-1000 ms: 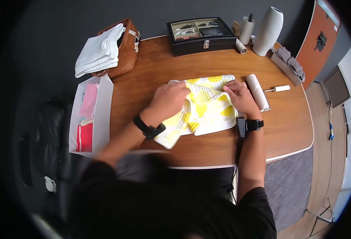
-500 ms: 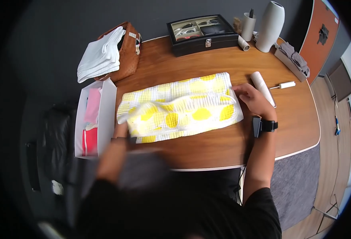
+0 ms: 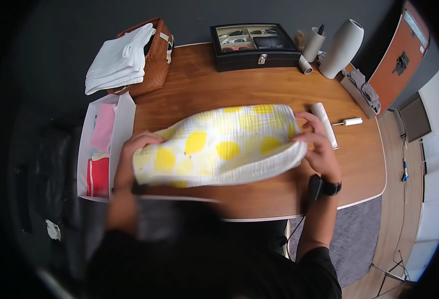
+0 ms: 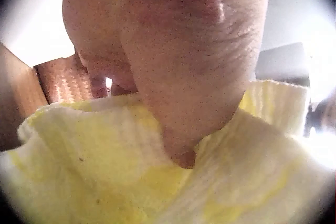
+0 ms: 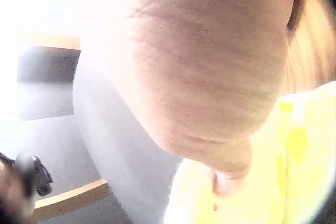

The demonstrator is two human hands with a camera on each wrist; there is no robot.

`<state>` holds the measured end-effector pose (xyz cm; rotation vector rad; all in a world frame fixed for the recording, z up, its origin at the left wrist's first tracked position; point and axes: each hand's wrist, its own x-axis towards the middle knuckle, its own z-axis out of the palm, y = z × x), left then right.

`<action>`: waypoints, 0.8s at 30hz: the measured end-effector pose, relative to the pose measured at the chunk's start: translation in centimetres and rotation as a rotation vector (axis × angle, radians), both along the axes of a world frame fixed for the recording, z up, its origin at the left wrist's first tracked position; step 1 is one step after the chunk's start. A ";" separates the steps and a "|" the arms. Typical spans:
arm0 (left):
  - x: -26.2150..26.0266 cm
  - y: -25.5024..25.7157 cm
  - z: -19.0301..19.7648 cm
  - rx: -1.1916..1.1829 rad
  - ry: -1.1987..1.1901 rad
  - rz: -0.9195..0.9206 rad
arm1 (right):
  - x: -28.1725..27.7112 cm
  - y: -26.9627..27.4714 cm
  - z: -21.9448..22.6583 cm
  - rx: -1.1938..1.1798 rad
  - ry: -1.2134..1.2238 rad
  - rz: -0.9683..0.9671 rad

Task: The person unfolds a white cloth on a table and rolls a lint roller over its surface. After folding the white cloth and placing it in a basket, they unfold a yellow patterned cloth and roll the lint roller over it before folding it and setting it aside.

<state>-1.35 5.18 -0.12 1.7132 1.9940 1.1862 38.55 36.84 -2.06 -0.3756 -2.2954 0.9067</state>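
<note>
A white cotton cloth (image 3: 199, 144) printed with yellow lemons stretches between the two hands over the wooden table, its near edge bowed and loosely folded. At its left end the left hand (image 3: 132, 152) grips the fabric; in the left wrist view the thumb (image 4: 184, 103) presses into the crinkled cloth (image 4: 105, 150). The right hand (image 3: 323, 149) holds the right end, fingers apart along the edge. The right wrist view has the thumb (image 5: 228, 174) on the bright, washed-out cloth (image 5: 294, 145).
A lint roller (image 3: 325, 124) lies right of the cloth. To the left stands a white box (image 3: 124, 124) of folded fabrics, behind it a brown basket (image 3: 154, 79) with white towels (image 3: 119, 57). A glasses case (image 3: 257, 61), a vase (image 3: 341, 50) and a grey box (image 3: 361, 94) line the back.
The left hand has moved from the middle of the cloth to its left end, unfolding it wide. The right hand, beside the right edge half a second ago, now holds that end, and the cloth has shifted.
</note>
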 end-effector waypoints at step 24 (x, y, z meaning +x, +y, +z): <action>3.0 7.8 -11.6 -0.212 0.481 0.090 | 2.7 14.5 -5.5 0.466 -0.250 -0.782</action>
